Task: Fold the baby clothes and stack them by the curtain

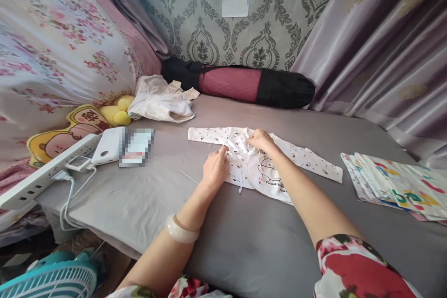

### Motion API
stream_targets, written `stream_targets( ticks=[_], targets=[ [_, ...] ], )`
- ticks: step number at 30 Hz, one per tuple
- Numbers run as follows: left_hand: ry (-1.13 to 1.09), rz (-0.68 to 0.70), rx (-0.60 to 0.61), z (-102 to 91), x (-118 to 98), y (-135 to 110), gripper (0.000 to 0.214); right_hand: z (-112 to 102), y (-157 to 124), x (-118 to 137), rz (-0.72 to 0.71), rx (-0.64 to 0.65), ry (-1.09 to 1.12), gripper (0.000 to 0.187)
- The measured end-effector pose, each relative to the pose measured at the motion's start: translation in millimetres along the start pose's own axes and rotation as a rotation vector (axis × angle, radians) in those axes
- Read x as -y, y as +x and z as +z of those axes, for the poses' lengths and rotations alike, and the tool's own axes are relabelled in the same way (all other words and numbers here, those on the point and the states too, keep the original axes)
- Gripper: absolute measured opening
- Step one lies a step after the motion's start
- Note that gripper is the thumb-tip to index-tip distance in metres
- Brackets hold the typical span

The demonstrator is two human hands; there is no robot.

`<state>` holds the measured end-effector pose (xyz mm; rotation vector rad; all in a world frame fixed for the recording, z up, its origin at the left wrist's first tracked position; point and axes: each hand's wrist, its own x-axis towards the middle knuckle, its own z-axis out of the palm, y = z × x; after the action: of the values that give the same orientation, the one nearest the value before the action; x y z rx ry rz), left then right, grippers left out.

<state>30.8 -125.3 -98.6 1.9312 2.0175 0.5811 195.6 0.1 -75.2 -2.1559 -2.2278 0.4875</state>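
A white baby shirt [244, 167] with small prints, a cartoon animal on the front and tie strings lies spread on the grey sheet, sleeves out to both sides. My left hand [215, 166] is closed at the left side of its chest, its fingertips pinching the shirt or a tie there. Near the neckline my right hand [261, 141] is also closed, with fingers pressed together on the shirt's front. A thin tie string [240, 186] hangs loose toward the lower hem. Exactly what lies between the fingertips is partly hidden.
Folded printed clothes [394, 184] lie at the right, a crumpled white garment [162, 100] at the back left. A rolled mat bag [230, 83] rests along the wall. At left are a power strip [45, 172], white power bank [109, 145], plush toy [68, 135] and fan [52, 274].
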Motion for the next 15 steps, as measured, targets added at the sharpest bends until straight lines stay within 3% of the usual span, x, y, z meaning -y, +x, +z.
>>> stream_targets(
  ticks=[4, 10, 15],
  targets=[
    [0.130, -0.028, 0.007, 3.4, 1.9, 0.4, 0.038, 9.4, -0.4, -4.6, 0.029, -0.180, -0.050, 0.027],
    [0.232, -0.018, 0.008, 2.8, -0.8, 1.5, 0.028, 11.7, -5.1, -4.8, 0.024, -0.174, -0.061, 0.031],
    [0.232, 0.154, -0.086, 4.2, -5.8, 1.4, 0.026, 12.0, -17.1, 9.0, -0.215, -0.268, -0.135, 0.038]
  ],
)
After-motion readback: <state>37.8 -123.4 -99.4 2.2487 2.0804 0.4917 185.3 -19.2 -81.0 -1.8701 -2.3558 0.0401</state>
